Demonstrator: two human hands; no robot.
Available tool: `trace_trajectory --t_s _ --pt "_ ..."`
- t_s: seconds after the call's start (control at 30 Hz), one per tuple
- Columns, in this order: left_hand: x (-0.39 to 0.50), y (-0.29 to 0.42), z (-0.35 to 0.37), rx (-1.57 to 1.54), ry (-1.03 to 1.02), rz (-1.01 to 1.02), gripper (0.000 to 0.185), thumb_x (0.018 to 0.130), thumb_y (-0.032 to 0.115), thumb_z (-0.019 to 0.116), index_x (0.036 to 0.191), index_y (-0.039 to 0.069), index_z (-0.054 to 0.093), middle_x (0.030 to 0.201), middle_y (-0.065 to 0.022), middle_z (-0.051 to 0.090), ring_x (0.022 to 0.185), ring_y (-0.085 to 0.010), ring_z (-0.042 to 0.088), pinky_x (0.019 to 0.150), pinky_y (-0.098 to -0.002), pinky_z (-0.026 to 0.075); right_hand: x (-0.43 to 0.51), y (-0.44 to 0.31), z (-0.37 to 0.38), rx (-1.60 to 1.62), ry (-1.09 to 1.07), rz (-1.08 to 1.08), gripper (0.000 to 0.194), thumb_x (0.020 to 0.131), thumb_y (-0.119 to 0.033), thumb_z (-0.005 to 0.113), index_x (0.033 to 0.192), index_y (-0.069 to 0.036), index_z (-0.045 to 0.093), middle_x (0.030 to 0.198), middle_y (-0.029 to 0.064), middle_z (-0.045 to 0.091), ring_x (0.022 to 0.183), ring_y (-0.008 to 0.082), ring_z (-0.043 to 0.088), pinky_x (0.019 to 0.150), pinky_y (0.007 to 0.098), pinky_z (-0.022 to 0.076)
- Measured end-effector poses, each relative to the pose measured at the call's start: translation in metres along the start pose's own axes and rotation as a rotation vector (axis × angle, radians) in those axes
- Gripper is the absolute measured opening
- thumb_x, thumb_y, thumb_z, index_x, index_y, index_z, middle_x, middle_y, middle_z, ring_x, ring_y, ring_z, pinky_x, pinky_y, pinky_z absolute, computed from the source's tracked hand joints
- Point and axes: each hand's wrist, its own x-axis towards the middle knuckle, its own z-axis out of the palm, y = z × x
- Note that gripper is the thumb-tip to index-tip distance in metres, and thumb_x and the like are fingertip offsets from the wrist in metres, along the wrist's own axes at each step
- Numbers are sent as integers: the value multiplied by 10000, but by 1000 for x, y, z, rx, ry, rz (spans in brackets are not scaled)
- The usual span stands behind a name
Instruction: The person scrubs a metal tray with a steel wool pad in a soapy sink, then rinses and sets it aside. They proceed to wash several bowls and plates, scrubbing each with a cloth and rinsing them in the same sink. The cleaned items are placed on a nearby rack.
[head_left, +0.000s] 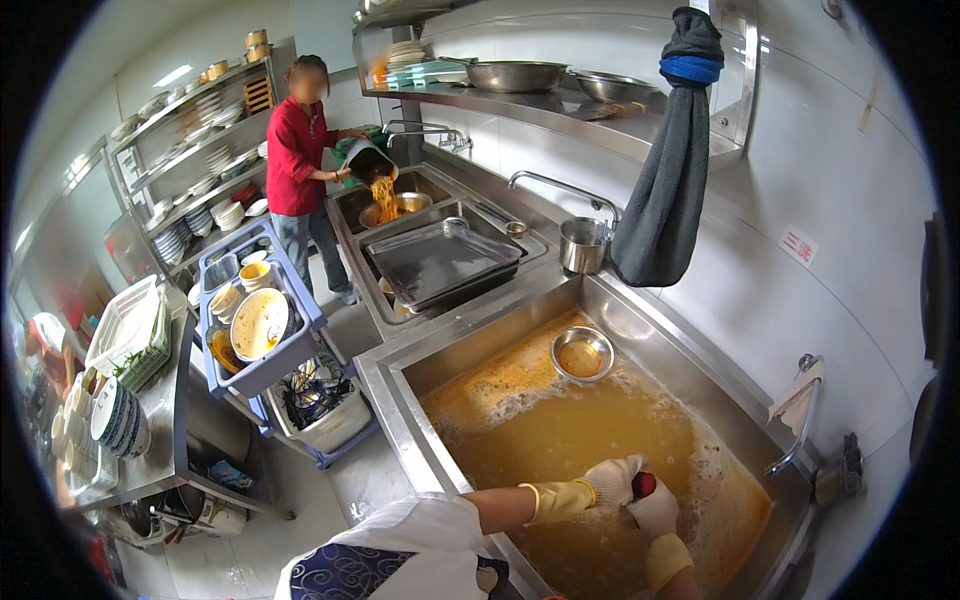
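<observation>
Both my hands are gloved, in white knit fabric over yellow rubber cuffs, and meet above cloudy brown water (592, 427) in a large stainless steel sink (427, 457). My left hand (613, 480) grips a small dark red object (643, 484) from one side. My right hand (655, 510) closes on the same object from the other side; what it is cannot be told. A small round metal bowl (582, 354) floats near the sink's far edge, with orange-brown liquid inside. Orange grease and foam lie along the water's edges.
A co-worker (296, 157) in red tips noodles from a bucket (369, 161) into a farther sink. A blue cart (259, 352) with soiled bowls stands at left. A metal pot (583, 246) sits by the faucet, beneath a hanging grey cloth (661, 187). A towel bar (806, 420) is at right.
</observation>
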Motion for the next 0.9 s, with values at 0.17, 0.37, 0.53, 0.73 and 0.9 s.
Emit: trace_trajectory --t_s 0.17,0.37,0.53,0.73,0.9 --pt "13 -27 0 648 674 1025 444 1025 210 612 1460 126 597 1286 -194 731 1008 -271 754 766 -436 615 1 12 -15 985 -563 366 240 941 -176 811 1091 -34 689 871 90 703 668 192 650 507 331 486" --pt "21 16 -7 812 52 815 274 983 290 682 1196 132 751 1280 -74 725 1104 -244 711 805 -389 578 -4 -5 -26 797 -768 438 147 910 -138 817 975 -74 702 808 78 705 618 123 593 490 314 442" --pt "13 47 -11 1176 -178 363 195 919 281 785 1080 175 815 1053 8 798 958 -239 776 706 -387 574 2 -19 -11 280 -278 -171 316 790 -200 883 1031 -45 750 869 98 771 724 205 704 650 375 570" --pt "19 29 -14 440 -318 110 172 908 249 764 1041 146 803 981 -36 794 875 -245 776 666 -380 585 1 -17 -4 -468 -493 261 418 821 -295 857 1147 -55 754 1040 170 800 973 322 775 861 452 613" --pt "10 13 -5 199 -280 -25 155 899 222 747 1008 121 794 921 -73 789 805 -249 775 633 -374 595 -9 -7 10 -566 -124 -43 377 911 -320 745 1229 -120 730 1070 160 796 1019 399 754 854 471 603"
